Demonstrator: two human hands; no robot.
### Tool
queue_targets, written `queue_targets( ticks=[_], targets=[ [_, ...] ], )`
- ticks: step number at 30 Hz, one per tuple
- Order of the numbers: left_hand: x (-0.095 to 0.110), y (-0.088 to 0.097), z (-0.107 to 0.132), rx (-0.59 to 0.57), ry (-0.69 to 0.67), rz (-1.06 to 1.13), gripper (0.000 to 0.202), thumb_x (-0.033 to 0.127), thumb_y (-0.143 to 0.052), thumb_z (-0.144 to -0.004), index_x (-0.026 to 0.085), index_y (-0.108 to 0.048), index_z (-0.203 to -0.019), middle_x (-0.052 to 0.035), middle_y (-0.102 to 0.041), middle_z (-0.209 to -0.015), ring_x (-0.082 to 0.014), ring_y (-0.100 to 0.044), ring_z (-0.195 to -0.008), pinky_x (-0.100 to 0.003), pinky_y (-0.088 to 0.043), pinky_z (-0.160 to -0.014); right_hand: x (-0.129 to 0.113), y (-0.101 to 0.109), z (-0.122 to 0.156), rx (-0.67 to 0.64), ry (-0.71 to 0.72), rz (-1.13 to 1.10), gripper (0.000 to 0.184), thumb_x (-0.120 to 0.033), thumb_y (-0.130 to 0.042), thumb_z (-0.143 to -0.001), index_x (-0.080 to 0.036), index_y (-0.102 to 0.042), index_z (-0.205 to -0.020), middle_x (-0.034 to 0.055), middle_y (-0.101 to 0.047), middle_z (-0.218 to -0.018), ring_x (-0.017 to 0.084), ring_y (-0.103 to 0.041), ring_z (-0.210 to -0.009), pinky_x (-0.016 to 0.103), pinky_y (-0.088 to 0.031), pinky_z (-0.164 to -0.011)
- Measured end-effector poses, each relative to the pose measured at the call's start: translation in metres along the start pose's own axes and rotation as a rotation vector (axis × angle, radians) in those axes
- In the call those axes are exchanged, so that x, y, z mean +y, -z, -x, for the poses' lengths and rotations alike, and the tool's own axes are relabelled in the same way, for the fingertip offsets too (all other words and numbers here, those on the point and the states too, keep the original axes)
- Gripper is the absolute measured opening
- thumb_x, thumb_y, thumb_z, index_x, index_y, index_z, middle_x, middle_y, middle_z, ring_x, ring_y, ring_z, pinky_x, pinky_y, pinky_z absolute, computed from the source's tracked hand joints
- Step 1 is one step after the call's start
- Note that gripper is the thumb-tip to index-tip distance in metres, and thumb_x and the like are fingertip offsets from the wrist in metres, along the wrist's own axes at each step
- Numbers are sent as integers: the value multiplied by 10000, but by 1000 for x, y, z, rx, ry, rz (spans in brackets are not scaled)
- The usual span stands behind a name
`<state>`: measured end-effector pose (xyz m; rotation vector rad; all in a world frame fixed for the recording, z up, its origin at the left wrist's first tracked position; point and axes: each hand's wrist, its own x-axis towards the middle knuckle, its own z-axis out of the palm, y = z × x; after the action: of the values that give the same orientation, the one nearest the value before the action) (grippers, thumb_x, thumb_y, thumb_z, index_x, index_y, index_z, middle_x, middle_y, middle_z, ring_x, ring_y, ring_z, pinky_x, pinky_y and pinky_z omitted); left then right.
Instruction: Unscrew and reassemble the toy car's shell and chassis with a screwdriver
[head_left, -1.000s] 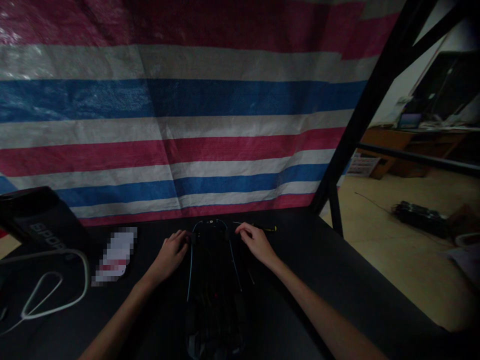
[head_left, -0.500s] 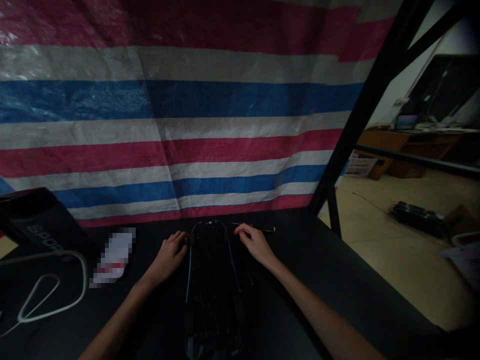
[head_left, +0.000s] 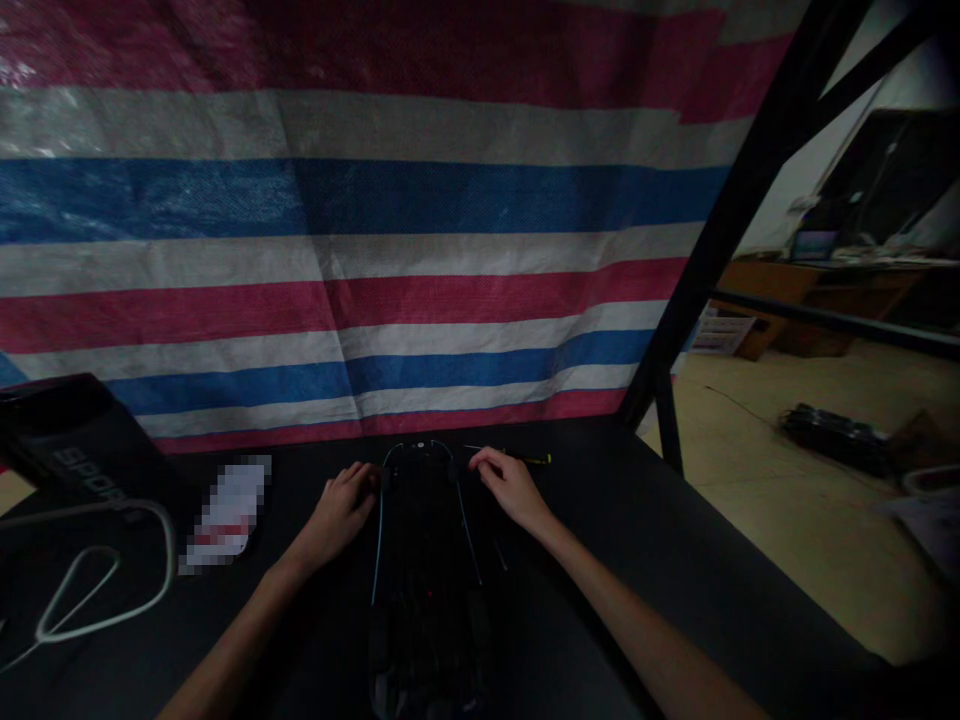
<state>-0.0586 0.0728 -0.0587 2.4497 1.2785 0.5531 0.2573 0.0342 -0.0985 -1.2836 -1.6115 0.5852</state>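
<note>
A dim black tabletop (head_left: 660,530) bears a long, dark car-like object (head_left: 421,520) at centre; the left hand (head_left: 346,500) bends at its far left edge, whether gripping I cannot tell; the right hand (head_left: 511,487) curls opposite, its hold unclear, by a screwdriver (head_left: 537,459); behind hangs a striped sheet (head_left: 450,200); rightward, a wooden desk (head_left: 780,283) stands on pale floor (head_left: 795,540).

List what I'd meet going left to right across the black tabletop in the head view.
Black container with grey lettering, flat pale pixelated object with a reddish band, bare left hand, long black car-shaped body with blue edging, bare right hand.
</note>
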Motion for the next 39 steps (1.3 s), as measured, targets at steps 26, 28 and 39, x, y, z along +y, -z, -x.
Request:
queue_targets(
  ticks=[26,28,39],
  targets=[
    [-1,-2,0,6,-12,-5,213,209,-425,-941,211,-597,-1066,-95,-622,-1092,-292,-601,-1061,-463,-449,-932,-4,1,1,-1,3,1,249,-284,-459,-926,-216,-696,-896,10,-677,-822,187,-616,-751,294,-434,-756],
    [-1,-2,0,8,-13,-4,207,205,-433,-940,215,-601,-1060,-92,-624,-1101,-288,-598,-1069,-460,-447,-942,-3,1,1,0,1,-1,245,-288,-462,-923,-216,-695,-899,11,-675,-819,188,-616,-750,293,-435,-750],
    [-4,-3,-1,3,-13,-3,211,213,-431,-943,217,-602,-1067,-90,-627,-1102,-284,-597,-1062,-455,-442,-942,-2,0,1,0,-12,-10,250,-279,-454,-916,-215,-695,-905,8,-672,-809,180,-606,-718,279,-431,-709]
  ],
)
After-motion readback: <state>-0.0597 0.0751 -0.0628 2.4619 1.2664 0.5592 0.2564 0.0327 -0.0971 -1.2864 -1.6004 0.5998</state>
